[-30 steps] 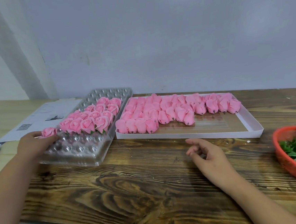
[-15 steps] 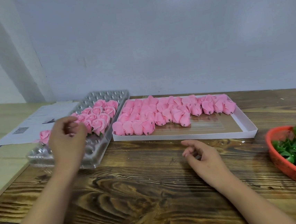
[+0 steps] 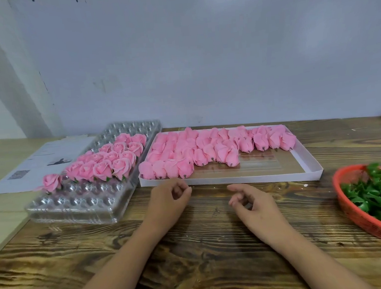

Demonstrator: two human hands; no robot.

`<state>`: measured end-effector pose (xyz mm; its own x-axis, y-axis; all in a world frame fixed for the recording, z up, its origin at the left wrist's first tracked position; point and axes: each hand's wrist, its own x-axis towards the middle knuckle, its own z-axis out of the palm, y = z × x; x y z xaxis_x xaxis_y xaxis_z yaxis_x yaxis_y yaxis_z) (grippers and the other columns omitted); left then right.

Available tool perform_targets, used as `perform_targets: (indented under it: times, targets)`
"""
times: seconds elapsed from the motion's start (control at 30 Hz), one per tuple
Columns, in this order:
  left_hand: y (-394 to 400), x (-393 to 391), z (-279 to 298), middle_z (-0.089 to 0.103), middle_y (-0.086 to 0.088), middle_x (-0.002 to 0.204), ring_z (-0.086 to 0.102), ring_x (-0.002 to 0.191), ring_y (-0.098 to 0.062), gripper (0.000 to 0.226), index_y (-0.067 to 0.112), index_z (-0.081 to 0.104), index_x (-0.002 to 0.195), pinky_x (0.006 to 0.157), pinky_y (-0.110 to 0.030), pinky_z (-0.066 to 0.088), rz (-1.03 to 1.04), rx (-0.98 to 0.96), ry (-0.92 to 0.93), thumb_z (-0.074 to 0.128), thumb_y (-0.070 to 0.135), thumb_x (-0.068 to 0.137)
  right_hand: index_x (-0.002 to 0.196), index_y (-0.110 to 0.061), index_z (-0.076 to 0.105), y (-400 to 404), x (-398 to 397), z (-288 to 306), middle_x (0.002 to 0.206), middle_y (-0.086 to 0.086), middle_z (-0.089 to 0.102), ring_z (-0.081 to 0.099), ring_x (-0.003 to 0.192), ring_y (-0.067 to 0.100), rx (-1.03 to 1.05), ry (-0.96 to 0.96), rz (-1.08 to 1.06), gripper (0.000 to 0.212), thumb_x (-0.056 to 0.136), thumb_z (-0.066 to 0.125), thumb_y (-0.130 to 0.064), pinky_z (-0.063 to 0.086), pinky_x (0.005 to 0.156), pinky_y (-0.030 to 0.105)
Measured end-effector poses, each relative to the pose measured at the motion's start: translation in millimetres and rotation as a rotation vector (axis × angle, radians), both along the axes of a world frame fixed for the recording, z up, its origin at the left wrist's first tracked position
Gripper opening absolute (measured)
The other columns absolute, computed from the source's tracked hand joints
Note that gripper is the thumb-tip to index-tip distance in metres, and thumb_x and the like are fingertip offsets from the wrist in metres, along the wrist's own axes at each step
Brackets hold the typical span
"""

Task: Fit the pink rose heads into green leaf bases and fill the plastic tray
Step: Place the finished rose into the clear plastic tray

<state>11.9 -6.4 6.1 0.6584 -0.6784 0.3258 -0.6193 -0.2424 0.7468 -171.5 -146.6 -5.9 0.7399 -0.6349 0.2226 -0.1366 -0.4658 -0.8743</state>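
Between roses, my left hand [image 3: 169, 201] and right hand [image 3: 254, 204] hang loosely curled and empty before the white box [image 3: 234, 179] of rose heads [image 3: 208, 150]; next I'd pick one, plus a leaf base [image 3: 380, 196] from right of the box, for the tray [image 3: 79, 208] on its left.

You get soft, even light; glare on the plastic tray [image 3: 78, 201]; slight blur; the surface [image 3: 195, 248] bows at the edges.
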Motion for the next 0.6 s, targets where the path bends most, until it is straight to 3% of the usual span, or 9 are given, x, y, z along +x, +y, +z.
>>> perform_targets:
  times: [0.2, 0.3, 0.5, 0.6]
  targets:
    - [-0.9, 7.9, -3.3, 0.058, 0.007, 0.064, 0.053, 0.061, 0.002, 0.013, 0.02, 0.07, 0.079, 0.059, -0.011, 0.041, 0.019, 0.043, 0.042, 0.075, 0.018, 0.09, 0.11, -0.037, 0.063, 3.6, -1.6, 3.4, 0.083, -0.012, 0.067, 0.059, 0.079, 0.005, -0.035, 0.013, -0.004, 0.029, 0.092, 0.063, -0.014, 0.045, 0.07, 0.01]
    - [-0.8, 8.1, -6.5, 0.06, 0.007, 0.064, 0.055, 0.062, 0.0, 0.015, 0.025, 0.069, 0.076, 0.058, -0.011, 0.041, 0.008, 0.083, 0.014, 0.076, 0.02, 0.089, 0.099, -0.034, 0.065, 5.9, -1.6, 5.6, 0.08, -0.01, 0.065, 0.058, 0.077, 0.002, -0.032, -0.003, -0.011, 0.021, 0.091, 0.067, -0.014, 0.044, 0.068, 0.009]
    - [-0.6, 5.7, -6.6, 0.062, 0.009, 0.065, 0.058, 0.066, -0.003, 0.015, 0.032, 0.065, 0.077, 0.058, -0.017, 0.044, -0.005, 0.149, -0.065, 0.073, 0.029, 0.089, 0.079, -0.028, 0.06, -12.2, 9.8, 25.9, 0.074, -0.011, 0.065, 0.059, 0.074, -0.002, -0.136, -0.03, -0.247, 0.013, 0.086, 0.07, -0.021, 0.04, 0.062, 0.008]
    - [-1.6, 4.3, -5.1, 0.064, 0.009, 0.068, 0.059, 0.066, -0.006, 0.014, 0.033, 0.065, 0.079, 0.062, -0.025, 0.05, -0.014, 0.188, -0.084, 0.072, 0.03, 0.091, 0.079, -0.02, 0.06, -37.1, 26.4, 49.9, 0.076, -0.009, 0.063, 0.056, 0.071, 0.004, -0.159, 0.06, -0.314, 0.008, 0.086, 0.065, -0.021, 0.037, 0.06, 0.018]
